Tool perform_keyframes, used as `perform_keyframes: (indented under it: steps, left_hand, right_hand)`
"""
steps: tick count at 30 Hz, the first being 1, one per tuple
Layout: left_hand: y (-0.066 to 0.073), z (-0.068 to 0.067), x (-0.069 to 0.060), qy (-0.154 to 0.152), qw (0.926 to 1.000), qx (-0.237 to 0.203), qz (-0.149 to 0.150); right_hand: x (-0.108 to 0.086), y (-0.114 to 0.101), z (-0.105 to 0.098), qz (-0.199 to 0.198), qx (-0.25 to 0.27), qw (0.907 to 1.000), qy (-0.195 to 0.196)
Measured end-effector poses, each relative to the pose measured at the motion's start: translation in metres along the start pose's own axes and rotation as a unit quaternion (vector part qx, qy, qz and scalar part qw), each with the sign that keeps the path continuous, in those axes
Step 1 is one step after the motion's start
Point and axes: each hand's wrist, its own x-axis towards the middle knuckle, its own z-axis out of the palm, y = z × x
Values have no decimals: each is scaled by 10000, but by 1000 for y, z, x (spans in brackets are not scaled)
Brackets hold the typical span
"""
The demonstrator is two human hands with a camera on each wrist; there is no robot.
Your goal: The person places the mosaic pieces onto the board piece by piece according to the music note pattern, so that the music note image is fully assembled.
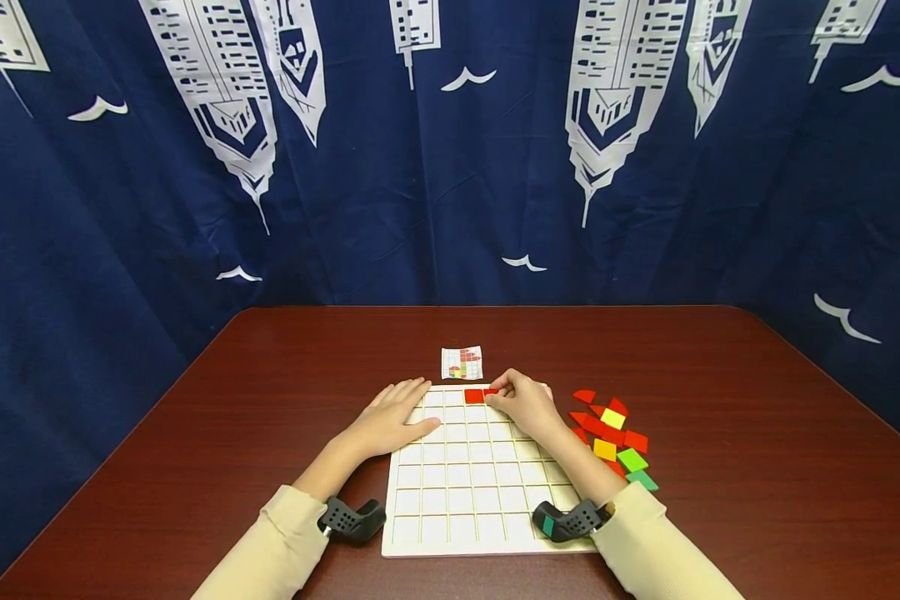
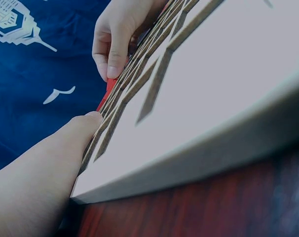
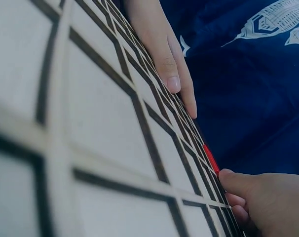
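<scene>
A white grid board (image 1: 457, 500) lies on the table. My left hand (image 1: 393, 421) rests on its upper left edge, fingers straight and thumb over the squares. A red square tile (image 1: 474, 397) sits in the board's top row. Right beside it, my right hand (image 1: 527, 406) pinches a second red tile (image 1: 491, 391) between thumb and fingertips at the same row. Most of that tile is hidden by the fingers, so its shape is unclear. In the right wrist view the thumb of the right hand (image 3: 268, 197) meets the red at the board's far edge.
Right of the board lies a loose group of red tiles (image 1: 636, 442), with a pale yellow tile (image 1: 612, 418), an orange-yellow tile (image 1: 605, 450) and green tiles (image 1: 632, 460). A small printed pattern card (image 1: 462, 363) lies behind the board. A blue curtain (image 1: 420, 183) hangs beyond the table.
</scene>
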Motion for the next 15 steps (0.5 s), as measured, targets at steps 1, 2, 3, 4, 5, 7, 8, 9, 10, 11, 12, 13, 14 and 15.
perform_keyframes:
  steps: [1,2,3,4,5,7,8,9,10,11,12,13,14,15]
  left_hand:
    - [0,0,0,3,10000,3,3]
    - [0,1,1,-7,10000,18,0]
    - [-1,1,1,-17,10000,29,-2]
    - [-1,1,1,-11,10000,24,7]
    - [-1,2,1,4,10000,8,25]
    - [-1,2,1,5,10000,3,36]
    - [-1,2,1,9,10000,4,36]
    - [-1,1,1,20,10000,-6,39]
    - [-1,1,1,39,10000,-15,47]
    - [0,1,0,41,10000,-11,41]
    - [0,0,0,44,10000,-4,29]
    - [1,0,0,44,10000,-3,19]
    - [1,0,0,45,10000,10,14]
    - [1,-1,0,48,10000,16,12]
  right_hand:
    - [0,0,0,-10,-20,10000,-5]
    - [0,1,1,-25,-46,10000,0]
    - [0,1,1,-24,-53,10000,3]
    - [-1,1,1,-25,-69,10000,12]
    - [-1,1,1,-28,-82,10000,26]
    - [-1,1,1,-22,-78,10000,37]
    - [-1,1,1,-23,-70,10000,43]
    - [-1,1,1,-37,-78,10000,50]
    - [-1,1,1,-49,-76,9999,52]
    - [-1,1,1,-63,-73,9999,53]
    - [-1,1,1,-80,-82,9999,53]
    - [-1,1,1,-99,-95,9999,59]
    - [-2,1,1,-120,-111,9998,68]
    - [-2,1,1,-141,-133,9998,74]
